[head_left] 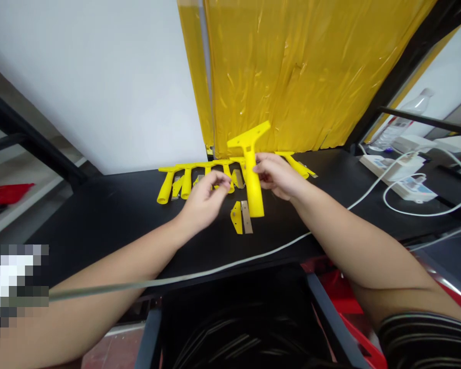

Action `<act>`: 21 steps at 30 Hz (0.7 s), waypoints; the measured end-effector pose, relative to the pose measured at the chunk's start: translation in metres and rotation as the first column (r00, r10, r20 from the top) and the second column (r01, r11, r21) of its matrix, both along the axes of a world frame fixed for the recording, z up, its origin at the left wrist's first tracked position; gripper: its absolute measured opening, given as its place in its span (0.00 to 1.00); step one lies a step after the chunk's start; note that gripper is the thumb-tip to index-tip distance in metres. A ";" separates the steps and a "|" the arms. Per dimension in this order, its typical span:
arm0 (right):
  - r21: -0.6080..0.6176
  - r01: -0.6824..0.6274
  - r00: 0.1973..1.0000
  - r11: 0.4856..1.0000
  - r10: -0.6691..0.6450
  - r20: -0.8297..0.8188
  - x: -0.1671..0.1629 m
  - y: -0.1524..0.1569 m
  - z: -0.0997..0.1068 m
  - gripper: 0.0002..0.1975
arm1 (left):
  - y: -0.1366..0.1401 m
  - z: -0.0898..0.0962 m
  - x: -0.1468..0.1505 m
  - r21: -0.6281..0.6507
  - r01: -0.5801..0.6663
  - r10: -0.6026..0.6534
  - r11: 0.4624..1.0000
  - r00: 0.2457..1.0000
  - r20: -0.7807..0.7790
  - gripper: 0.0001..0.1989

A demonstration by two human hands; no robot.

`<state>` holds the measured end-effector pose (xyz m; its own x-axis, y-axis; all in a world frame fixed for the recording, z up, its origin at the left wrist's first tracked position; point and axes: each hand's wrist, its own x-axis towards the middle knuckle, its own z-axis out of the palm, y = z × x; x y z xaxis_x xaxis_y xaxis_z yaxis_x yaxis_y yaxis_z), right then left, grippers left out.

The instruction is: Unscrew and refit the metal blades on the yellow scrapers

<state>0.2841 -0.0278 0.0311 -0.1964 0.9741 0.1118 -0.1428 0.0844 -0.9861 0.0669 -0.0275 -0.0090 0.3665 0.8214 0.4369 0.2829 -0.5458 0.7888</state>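
Note:
My right hand is closed around a yellow scraper handle, held upright above the black table with its wide head at the top. To its left, my left hand has thumb and fingertips pinched together; whatever they hold, if anything, is too small to make out. Below the held handle lie a yellow scraper plate and a grey blade, side by side. Behind my left hand stretches a row of several more yellow scraper handles with small plates and blades among them. Another handle lies beyond my right hand.
The black table backs onto a white panel and yellow plastic sheeting. A white cable runs along the front edge. White power strips and a clear bottle are at the right.

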 end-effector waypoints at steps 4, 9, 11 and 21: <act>0.059 0.134 0.991 0.989 -0.132 -0.036 0.024 0.015 0.003 0.09 | -0.022 -0.020 0.003 0.051 0.172 -0.119 0.984 0.835 -0.538 0.21; 0.030 0.162 0.987 0.986 -0.162 -0.009 0.032 0.025 -0.003 0.11 | -0.034 -0.030 0.019 0.025 0.218 -0.133 0.976 0.676 -0.725 0.31; 0.015 0.162 0.987 0.987 -0.163 0.011 0.030 0.025 -0.003 0.11 | -0.033 -0.032 0.021 0.014 0.251 -0.152 0.968 0.629 -0.762 0.31; 0.016 0.159 0.981 0.987 -0.159 0.111 0.029 0.026 -0.007 0.09 | -0.038 -0.029 -0.030 0.054 0.314 -0.164 0.948 0.627 -0.761 0.30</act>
